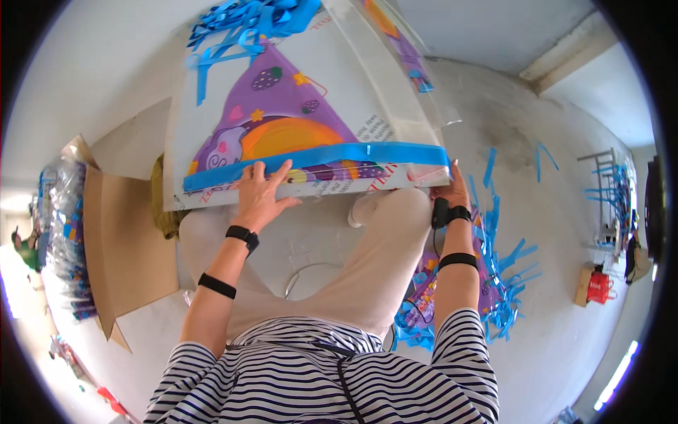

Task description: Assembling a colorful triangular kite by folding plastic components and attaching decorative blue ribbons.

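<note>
A white board (332,67) with red and dark print lies across my knees. On it is a purple, triangular printed sheet (247,99) with orange, stars and berries. A flat blue strip (318,154) runs across the sheet near the board's close edge. My left hand (261,191) lies on the strip with fingers spread, its thumb pointing right. At the right end of the strip, my right hand (452,187) grips the board's near corner; its lower fingers are partly hidden. Bunched blue ribbons (254,25) lie at the far end of the board.
Clear plastic film (395,85) covers the board's right side. An open cardboard box (131,240) stands left, with plastic-wrapped goods (63,240) beside it. Another purple sheet with blue streamers (494,304) lies on the floor at right. Farther right are a metal rack (604,198) and a red bag (600,287).
</note>
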`<state>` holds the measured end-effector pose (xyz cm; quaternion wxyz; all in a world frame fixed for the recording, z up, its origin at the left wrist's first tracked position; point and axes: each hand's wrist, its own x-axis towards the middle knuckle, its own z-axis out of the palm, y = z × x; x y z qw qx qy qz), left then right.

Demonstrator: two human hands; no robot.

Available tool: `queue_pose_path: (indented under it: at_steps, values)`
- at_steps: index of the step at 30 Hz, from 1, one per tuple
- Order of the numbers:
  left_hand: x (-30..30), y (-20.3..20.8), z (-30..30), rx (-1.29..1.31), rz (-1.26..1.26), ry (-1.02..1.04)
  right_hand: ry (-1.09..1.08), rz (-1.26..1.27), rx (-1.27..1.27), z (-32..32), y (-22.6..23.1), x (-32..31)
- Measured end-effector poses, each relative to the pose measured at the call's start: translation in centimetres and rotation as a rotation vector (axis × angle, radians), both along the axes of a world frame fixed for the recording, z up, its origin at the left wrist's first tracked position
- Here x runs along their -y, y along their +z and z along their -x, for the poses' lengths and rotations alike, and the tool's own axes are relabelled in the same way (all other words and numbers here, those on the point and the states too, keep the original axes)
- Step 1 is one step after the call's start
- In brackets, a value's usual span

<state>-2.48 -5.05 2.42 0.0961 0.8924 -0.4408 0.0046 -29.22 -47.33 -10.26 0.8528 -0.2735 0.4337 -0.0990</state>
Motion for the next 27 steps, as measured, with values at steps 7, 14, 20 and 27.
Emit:
queue_pose_path:
  at_steps: [7, 14, 20, 27]
  values:
    - [-0.4, -0.6, 0.2, -0.010, -0.099, 0.046, -0.100, 0.276, -0.117, -2.5, 1.3, -0.8]
    - [0.0, -0.6, 0.5, 0.004, -0.062, 0.057, -0.524, -0.033, 0.152, 0.9, 0.0, 6.0]
    - [-1.1, -1.5, 0.5, 0.110, 0.079, 0.078, -0.400, 0.559, 0.296, -5.5, 15.7, 2.9]
    - [-0.2, -1.5, 1.0, 0.028, 0.102, 0.135, 0.067, 1.464, 0.059, -25.3, 32.5, -17.8]
